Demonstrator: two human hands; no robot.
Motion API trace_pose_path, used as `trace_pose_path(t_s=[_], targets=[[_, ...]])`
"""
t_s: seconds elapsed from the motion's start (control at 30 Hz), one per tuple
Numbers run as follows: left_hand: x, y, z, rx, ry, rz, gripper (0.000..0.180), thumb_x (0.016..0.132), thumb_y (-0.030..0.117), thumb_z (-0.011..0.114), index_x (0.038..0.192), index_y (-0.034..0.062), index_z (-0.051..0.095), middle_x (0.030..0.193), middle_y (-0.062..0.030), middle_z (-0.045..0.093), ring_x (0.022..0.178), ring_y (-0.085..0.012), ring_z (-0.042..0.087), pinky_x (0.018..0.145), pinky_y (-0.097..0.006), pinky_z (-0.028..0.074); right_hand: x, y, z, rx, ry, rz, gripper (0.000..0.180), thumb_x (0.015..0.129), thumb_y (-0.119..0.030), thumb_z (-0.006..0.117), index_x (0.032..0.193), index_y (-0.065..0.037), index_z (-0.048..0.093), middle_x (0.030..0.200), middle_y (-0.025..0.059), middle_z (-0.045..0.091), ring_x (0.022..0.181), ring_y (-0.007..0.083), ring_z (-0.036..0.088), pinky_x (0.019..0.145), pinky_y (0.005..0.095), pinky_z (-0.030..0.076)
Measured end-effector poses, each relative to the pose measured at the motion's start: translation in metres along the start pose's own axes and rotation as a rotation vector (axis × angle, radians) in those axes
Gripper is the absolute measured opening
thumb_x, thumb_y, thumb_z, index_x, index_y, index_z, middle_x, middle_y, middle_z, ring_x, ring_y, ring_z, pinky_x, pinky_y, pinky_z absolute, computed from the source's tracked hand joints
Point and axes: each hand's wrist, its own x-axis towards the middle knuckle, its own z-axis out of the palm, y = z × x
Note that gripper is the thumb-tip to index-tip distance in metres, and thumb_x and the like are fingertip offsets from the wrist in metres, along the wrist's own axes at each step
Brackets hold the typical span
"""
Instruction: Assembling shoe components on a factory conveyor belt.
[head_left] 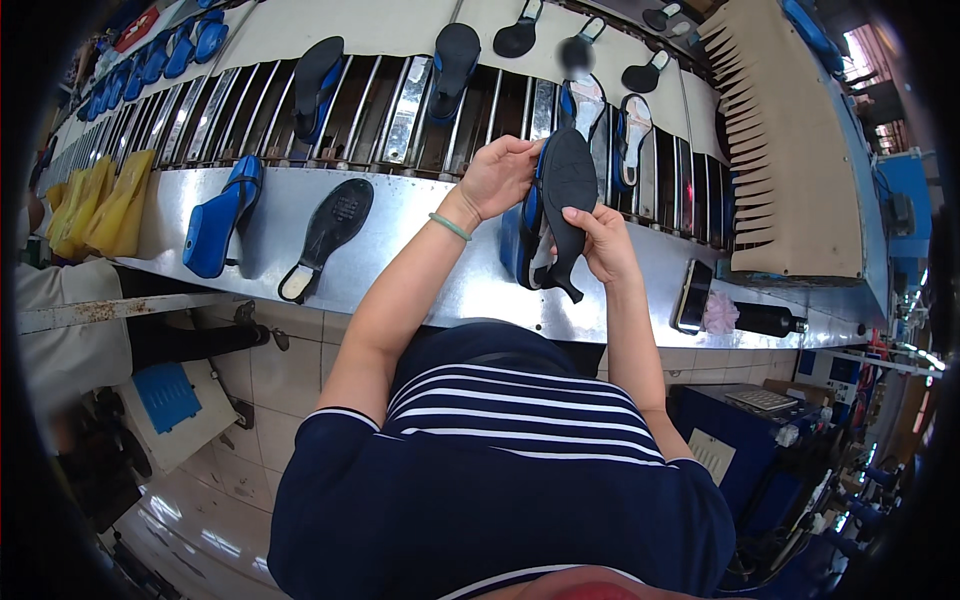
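Note:
Over the metal bench edge I hold a heeled shoe (pixel 536 200) with its black outsole (pixel 570 172) turned up and its heel toward me. My left hand (pixel 500 178), with a green bangle at the wrist, is closed on the shoe's left side near the toe. Closed on its right side, my right hand (pixel 607 245) presses its thumb on the sole near the arch. Just behind and left of the heel, a blue shoe last (pixel 514 245) shows partly; the held shoe hides the rest. Left on the bench stand a blue last with a dark strap (pixel 222 222) and a loose black sole (pixel 332 232).
Beyond the bench (pixel 420 215) runs a roller conveyor (pixel 390 110) bearing several shoes and soles. A machine with a slit curtain (pixel 790 140) stands right. Near it lie a phone (pixel 692 296) and a black bottle (pixel 768 320). Yellow bags (pixel 115 205) sit left, near another person (pixel 75 340).

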Motion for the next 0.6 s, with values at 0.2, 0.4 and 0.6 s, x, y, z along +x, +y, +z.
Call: trace_pose_path(t_s=[0.2,0.4,0.6], targets=[[-0.002,-0.003,0.001,-0.002,-0.017,0.032,0.060,0.090,0.029,0.038,0.143,0.0012,0.040,0.130,-0.0087,0.056,0.116,-0.0188,0.051,0.106,-0.032,0.032,-0.001,0.001,-0.002,0.001,-0.013,-0.007,0.013,0.087,-0.009,0.068,0.092,0.003,0.065,0.079,0.0108,0.069,0.060,0.0184,0.067,0.052,0.0320,0.059],[-0.009,-0.004,0.016,0.055,-0.023,0.071,0.060,0.085,0.014,0.046,0.143,-0.0018,0.040,0.130,-0.0087,0.056,0.118,-0.0167,0.052,0.107,-0.031,0.035,-0.007,0.003,-0.004,-0.011,-0.034,-0.009,0.012,0.086,-0.007,0.068,0.093,0.003,0.065,0.079,0.0115,0.068,0.060,0.0189,0.068,0.053,0.0331,0.060],[-0.016,-0.007,0.026,0.238,0.040,0.126,0.061,0.084,0.007,0.059,0.142,-0.0022,0.041,0.125,-0.0079,0.058,0.115,-0.0139,0.054,0.103,-0.028,0.039,-0.013,0.006,-0.001,-0.031,-0.062,-0.021,0.013,0.086,-0.007,0.069,0.094,0.002,0.064,0.079,0.0120,0.069,0.062,0.0199,0.069,0.055,0.0344,0.061]])
